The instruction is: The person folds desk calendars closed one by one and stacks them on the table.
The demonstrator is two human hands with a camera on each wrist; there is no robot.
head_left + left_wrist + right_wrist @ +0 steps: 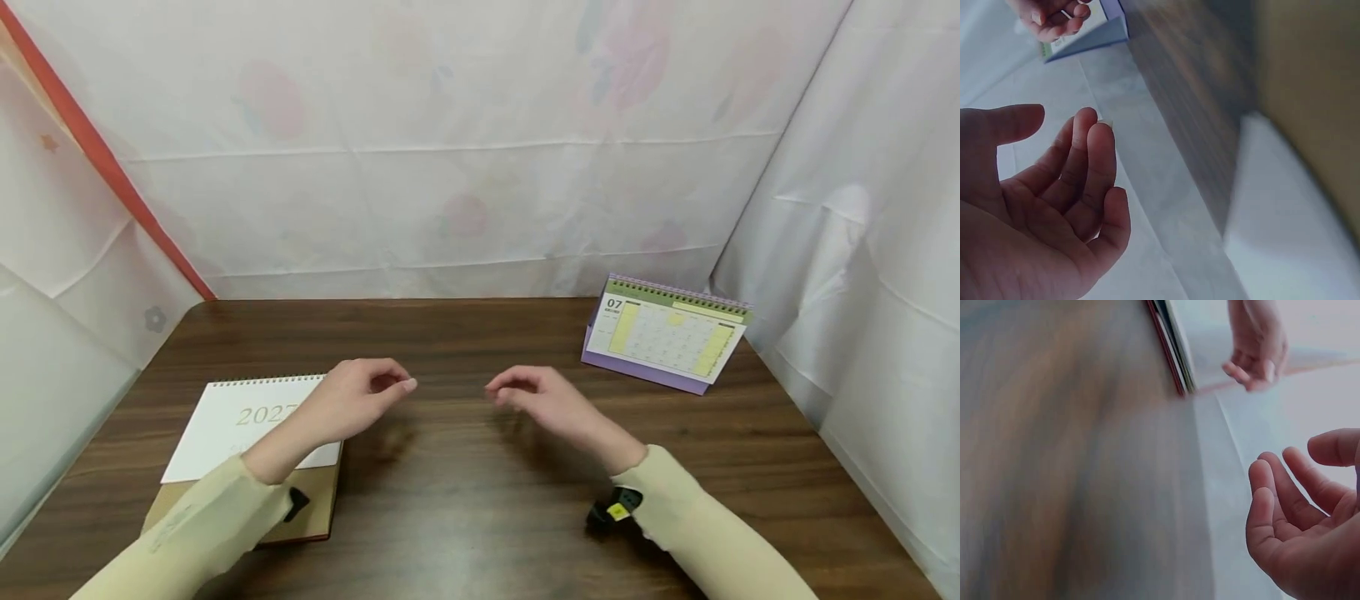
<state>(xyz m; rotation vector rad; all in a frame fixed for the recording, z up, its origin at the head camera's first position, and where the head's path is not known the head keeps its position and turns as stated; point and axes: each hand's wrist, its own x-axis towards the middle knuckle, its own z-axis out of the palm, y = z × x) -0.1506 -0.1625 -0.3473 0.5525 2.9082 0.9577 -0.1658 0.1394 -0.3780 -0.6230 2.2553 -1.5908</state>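
Observation:
My left hand (352, 400) hovers over the right edge of a white spiral-bound 2027 calendar (225, 425), which lies on the table at the left. Its fingers are loosely curved with nothing between them, as the left wrist view of the left hand (1054, 200) also shows. Across a gap, my right hand (551, 404) is held above the table's middle. Loosely bent and holding nothing, the right hand (1310, 519) has its thumb apart from the fingers. A purple desk calendar (667, 333) showing 07 stands tilted at the back right, beyond the right hand. Forearms partly cover the white calendar.
The dark wooden table (450, 500) reaches back to a white patterned curtain (465, 150). More white cloth (862, 233) hangs along the right side. A red strip (112, 167) runs down the curtain at the left. Brown backing (311, 500) shows below the white calendar's page.

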